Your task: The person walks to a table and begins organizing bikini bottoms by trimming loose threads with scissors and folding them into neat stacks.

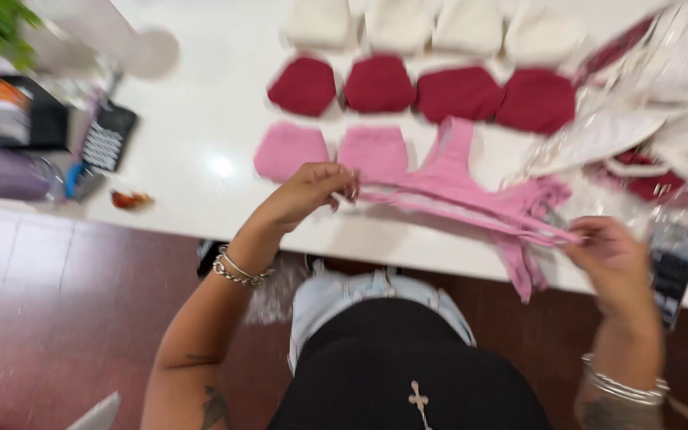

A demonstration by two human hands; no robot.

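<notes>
Pink ribbed garment (471,191) stretched over the near edge of the white table (201,127), held at both ends. Left hand (308,191): grip pinched on the garment's left end. Right hand (611,259): grip closed on its straps, right end. Beyond the garment: two folded pink pieces (328,150), then a dark red row (420,89), then a cream row (431,25). Clear plastic bags (646,119) right of the garment. Frame blurred.

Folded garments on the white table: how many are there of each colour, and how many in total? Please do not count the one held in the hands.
Cream: 4
Dark red: 4
Pink: 2
Total: 10 folded.
The unfolded pink garment, held by the left hand and right hand, is not counted; the bagged heap at the right is too blurred to count.
</notes>
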